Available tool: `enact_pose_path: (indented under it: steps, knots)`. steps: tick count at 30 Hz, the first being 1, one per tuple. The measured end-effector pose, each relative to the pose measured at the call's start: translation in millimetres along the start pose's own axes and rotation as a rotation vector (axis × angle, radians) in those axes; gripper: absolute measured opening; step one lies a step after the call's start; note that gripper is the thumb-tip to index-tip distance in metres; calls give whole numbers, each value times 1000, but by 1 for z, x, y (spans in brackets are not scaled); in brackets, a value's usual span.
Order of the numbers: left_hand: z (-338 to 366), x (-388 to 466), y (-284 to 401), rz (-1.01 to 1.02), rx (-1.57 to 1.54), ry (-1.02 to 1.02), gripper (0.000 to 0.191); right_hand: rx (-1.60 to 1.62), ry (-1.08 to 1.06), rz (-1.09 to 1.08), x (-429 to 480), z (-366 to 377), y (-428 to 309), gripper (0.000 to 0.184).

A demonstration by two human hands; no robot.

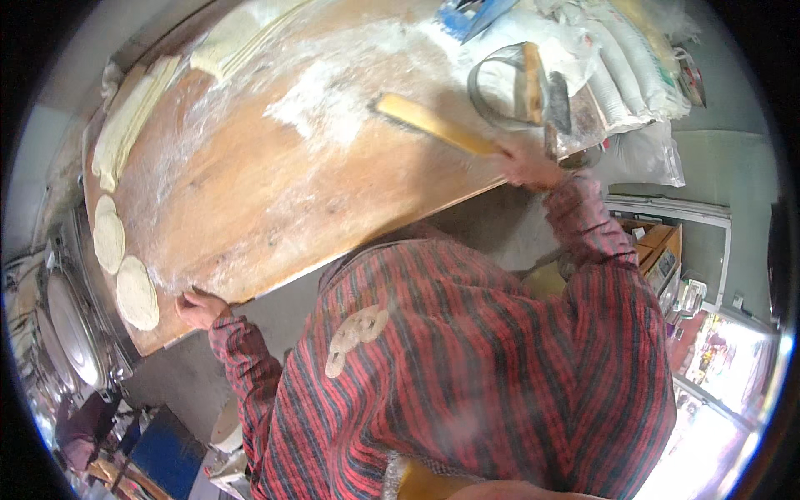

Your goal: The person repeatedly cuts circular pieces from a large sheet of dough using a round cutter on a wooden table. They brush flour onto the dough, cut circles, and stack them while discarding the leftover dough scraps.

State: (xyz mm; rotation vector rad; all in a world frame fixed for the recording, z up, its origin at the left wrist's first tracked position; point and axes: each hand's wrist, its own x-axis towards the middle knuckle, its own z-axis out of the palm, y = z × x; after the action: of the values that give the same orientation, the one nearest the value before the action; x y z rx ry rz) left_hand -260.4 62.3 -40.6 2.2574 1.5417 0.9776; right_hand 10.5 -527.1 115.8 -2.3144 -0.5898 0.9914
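Note:
My right hand (528,164) is shut on the end of a long yellowish wooden bench brush (431,122) with dark bristles along its lower edge. The brush lies over the floured wooden table (250,194), its far end beside a patch of white flour (322,103). At the table's front left edge is my left hand (203,308), its fingers apart and nothing seen in them. Just left of it lies a flat round of dough (137,294), with another dough round (109,234) behind. Farther back are a long stack of dough sheets (134,122) and a second stack (240,37).
A grey hoop (473,81) with a wooden bar (532,81) and a dark-handled tool (558,103) lie at the right. White sacks (625,69) stand behind them. Metal pans (75,331) line the left side; a blue panel (162,450) is below.

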Motion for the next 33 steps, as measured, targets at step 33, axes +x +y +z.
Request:
enact_pose_path:
  steps: [33]
  knots:
    - [45,-138,223,387,-423,-560,52,-80,1148,249,20,-100,153,37]
